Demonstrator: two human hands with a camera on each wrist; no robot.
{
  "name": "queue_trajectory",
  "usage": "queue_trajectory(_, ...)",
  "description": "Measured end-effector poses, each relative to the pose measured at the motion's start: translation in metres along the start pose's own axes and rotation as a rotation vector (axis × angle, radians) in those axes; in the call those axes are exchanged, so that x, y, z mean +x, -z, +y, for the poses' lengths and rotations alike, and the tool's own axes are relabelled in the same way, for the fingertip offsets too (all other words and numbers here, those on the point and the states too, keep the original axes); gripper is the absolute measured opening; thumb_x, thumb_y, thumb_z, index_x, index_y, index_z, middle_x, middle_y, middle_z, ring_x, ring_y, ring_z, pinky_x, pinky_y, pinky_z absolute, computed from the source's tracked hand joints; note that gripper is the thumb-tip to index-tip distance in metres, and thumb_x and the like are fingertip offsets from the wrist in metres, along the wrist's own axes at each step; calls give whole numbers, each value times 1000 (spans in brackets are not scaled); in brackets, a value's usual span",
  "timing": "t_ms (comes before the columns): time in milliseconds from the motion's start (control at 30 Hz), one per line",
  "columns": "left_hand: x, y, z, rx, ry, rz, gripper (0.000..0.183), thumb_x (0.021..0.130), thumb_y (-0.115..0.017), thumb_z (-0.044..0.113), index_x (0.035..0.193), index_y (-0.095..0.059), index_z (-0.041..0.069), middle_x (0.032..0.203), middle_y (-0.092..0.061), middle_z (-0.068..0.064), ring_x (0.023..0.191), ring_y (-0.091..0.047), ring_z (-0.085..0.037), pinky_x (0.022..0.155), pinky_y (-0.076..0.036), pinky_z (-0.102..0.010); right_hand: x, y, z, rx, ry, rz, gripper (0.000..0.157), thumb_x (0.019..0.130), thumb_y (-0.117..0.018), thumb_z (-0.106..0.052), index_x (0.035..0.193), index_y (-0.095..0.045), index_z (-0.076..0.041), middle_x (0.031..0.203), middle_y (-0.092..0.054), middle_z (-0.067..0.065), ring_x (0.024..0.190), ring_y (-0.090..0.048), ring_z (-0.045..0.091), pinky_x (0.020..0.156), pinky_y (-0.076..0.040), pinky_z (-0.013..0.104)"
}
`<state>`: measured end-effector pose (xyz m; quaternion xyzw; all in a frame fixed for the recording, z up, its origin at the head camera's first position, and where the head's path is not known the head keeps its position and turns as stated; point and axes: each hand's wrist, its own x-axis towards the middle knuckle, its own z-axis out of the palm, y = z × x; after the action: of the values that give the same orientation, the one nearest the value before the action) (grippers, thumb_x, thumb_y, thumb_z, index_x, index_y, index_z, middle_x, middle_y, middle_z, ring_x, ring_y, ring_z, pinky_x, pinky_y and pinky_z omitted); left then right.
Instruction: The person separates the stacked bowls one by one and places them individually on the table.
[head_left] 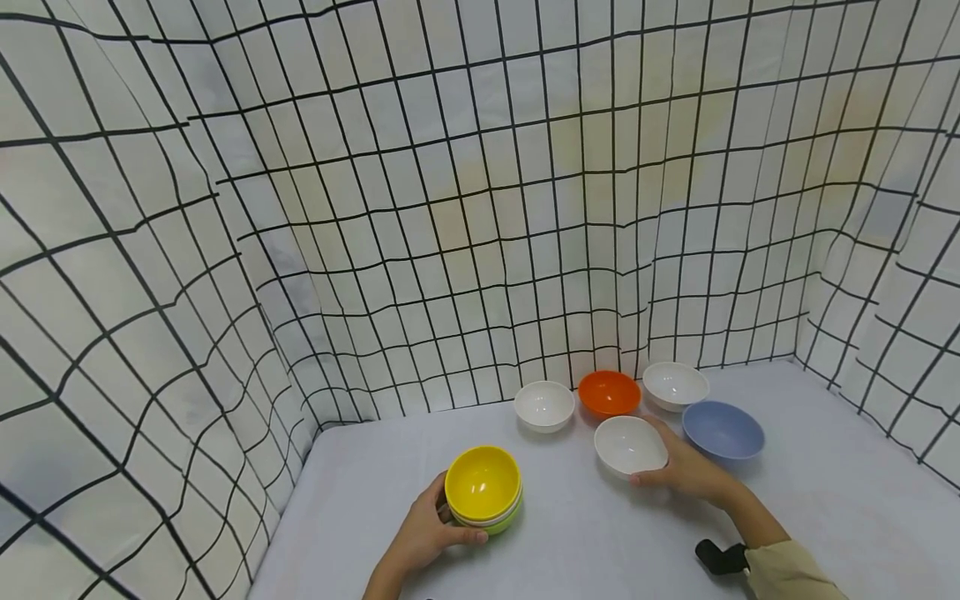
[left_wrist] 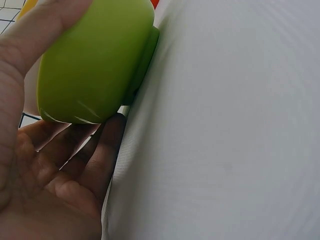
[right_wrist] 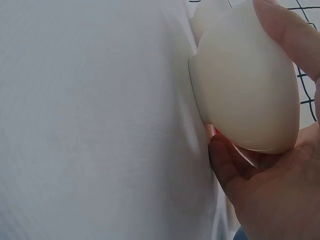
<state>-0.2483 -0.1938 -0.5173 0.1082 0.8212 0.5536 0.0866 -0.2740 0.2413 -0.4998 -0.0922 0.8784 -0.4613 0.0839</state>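
Note:
A small stack of bowls stands on the white cloth, with a yellow bowl (head_left: 483,483) on top, a white rim below it and a green bowl (left_wrist: 95,65) at the bottom. My left hand (head_left: 423,533) holds this stack from its left side, thumb at the front and fingers curled around behind. To the right, my right hand (head_left: 686,468) grips a white bowl (head_left: 630,447) by its right side. In the right wrist view, the thumb lies on that bowl's (right_wrist: 245,80) outer wall and the fingers go round its far side. Its base sits at the cloth.
Behind the gripped bowl are another white bowl (head_left: 544,407), an orange bowl (head_left: 609,395) and a further white bowl (head_left: 676,386). A blue bowl (head_left: 723,430) stands just right of my right hand. A black object (head_left: 720,557) lies by the right sleeve. Grid-patterned walls (head_left: 480,208) enclose the table.

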Motion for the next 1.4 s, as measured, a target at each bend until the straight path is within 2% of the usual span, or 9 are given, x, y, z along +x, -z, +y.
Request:
queue_trajectory(300,0,0,0,-1,-5,-1,112,66,-97,37,157,-35,14,158,-47,-11,145,-47,-34,120,-42,-49,-1,-1,0,-17,-1,19,121,80,-87,-41,163,-5,-5,161,-30,28,140,-41,47,114,-36,73)
queue_trajectory(900,0,1,-1,6,-10,-7,112,68,-96,37,157,-34,12,158,-47,-12,145,-46,-34,120,-42,-48,1,-1,1,9,-10,23,123,80,-87,-40,163,-2,-6,163,-26,28,142,-38,48,114,-35,73)
queue_trajectory(1400,-3,1,3,-5,-13,-3,110,68,-96,34,157,-35,12,157,-47,-12,145,-46,-35,120,-42,-49,0,-1,-3,-10,-56,34,127,78,-88,-42,162,-2,-3,161,-27,31,141,-39,50,113,-36,74)
